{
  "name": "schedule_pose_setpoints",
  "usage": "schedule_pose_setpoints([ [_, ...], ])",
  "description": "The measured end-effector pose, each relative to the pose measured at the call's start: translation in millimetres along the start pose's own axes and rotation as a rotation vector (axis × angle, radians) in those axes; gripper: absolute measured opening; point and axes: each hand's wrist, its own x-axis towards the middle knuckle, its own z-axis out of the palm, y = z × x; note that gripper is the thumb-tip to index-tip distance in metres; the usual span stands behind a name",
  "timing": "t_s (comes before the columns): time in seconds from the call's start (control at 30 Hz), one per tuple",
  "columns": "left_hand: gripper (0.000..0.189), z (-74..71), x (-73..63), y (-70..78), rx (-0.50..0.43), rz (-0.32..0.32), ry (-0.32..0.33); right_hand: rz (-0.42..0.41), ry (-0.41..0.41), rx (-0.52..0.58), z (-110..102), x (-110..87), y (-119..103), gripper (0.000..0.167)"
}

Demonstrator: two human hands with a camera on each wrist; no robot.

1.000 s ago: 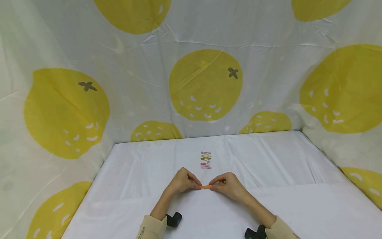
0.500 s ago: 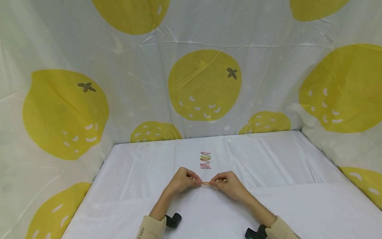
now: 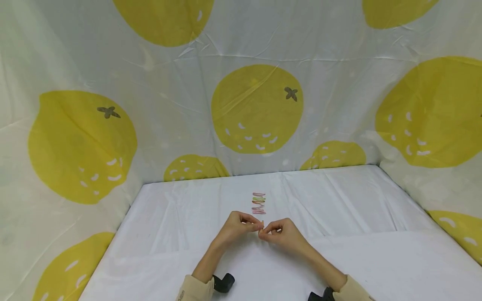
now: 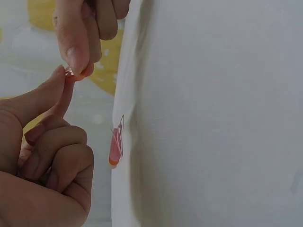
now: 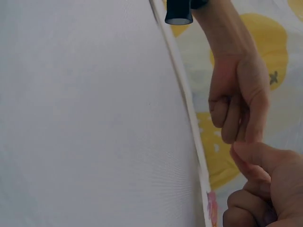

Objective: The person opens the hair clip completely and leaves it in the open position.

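Observation:
In the head view my left hand (image 3: 235, 226) and right hand (image 3: 281, 232) meet over the white table, fingertips close together. Between them is an orange snap hair clip (image 4: 79, 77), pinched by thumb and index finger of each hand. Its orange end (image 3: 262, 223) points up and away from me, while the fingers hide most of it; I cannot tell whether it is one clip or a pair. Just beyond the hands lies a short column of several hair clips (image 3: 258, 203) in pink, green, orange and red tones. Part of that group, pink clips (image 4: 115, 144), shows in the left wrist view.
A white cloth (image 3: 339, 263) with creases and a fold line covers the table. Behind and at the sides hang white curtains printed with yellow lemons (image 3: 257, 109). A black wrist camera mount (image 3: 224, 283) sits at the left sleeve, another black mount (image 3: 321, 295) at the right.
The orange hair clip was stretched sideways between the hands and has turned to point away from me. The hands have come closer together, the left moving right.

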Motion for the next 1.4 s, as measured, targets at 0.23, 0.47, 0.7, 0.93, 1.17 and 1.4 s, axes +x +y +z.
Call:
schedule_pose_setpoints([
  [0.23, 0.013, 4.4, -1.7, 2.0, 0.041, 0.032, -0.030, 0.032, 0.060, -0.035, -2, 0.3, -4, 0.014],
  [0.47, 0.009, 4.2, -1.6, 2.1, 0.149, 0.100, -0.179, -0.001, 0.103, -0.047, -11, 1.3, -5, 0.007],
  [0.7, 0.006, 0.5, -1.4, 2.2, 0.171, 0.093, -0.169, 0.025, 0.099, -0.052, -20, 1.5, -6, 0.013],
  [0.93, 0.006, -1.4, -2.3, 3.7, 0.159, 0.094, -0.207, -0.019, -0.036, -0.022, -22, 2.3, -2, 0.011],
  [1.17, 0.009, -2.6, -3.1, 0.6, 0.175, 0.091, -0.094, 0.029, 0.066, -0.035, -20, 2.7, 0, 0.011],
  [1.4, 0.011, -2.1, 1.4, -0.7, 0.107, 0.104, 0.044, -0.011, 0.136, -0.042, -21, 3.2, -2, 0.011],
])
